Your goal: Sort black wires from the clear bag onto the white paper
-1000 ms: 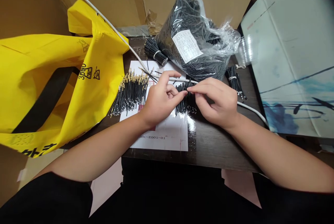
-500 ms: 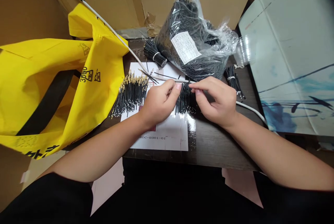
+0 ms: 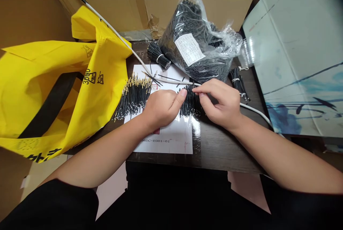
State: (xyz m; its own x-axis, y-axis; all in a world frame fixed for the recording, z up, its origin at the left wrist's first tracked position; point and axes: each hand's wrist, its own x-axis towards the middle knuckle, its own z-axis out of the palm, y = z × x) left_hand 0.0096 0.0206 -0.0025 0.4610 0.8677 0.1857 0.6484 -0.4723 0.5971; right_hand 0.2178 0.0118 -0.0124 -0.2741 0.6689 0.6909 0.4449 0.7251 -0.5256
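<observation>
My left hand [image 3: 164, 107] is closed, thumb pressed against the curled fingers, above the paper sheet [image 3: 177, 144]; what it grips is hidden. My right hand [image 3: 221, 103] is closed in a pinch at the right pile of short black wires [image 3: 189, 103]; the thing between its fingertips is too small to make out. Left of my left hand lies another pile of black wires [image 3: 135, 96] with gold tips at the top and silvery ends below. A few loose black wires [image 3: 170, 78] lie beyond my hands, beside a white cable [image 3: 177, 82].
A clear bag of black pieces [image 3: 198, 69] stands at the back, between a tied bundle [image 3: 158, 54] and another tied bundle [image 3: 239, 83]. A yellow bag [image 3: 107, 69] is at left, clear plastic cups [image 3: 248, 53] at back right, and a pale painted panel [image 3: 300, 62] at right.
My left hand has dropped slightly toward me and away from the white cable. My right hand has barely moved, and stays pinched. The view has shifted a little.
</observation>
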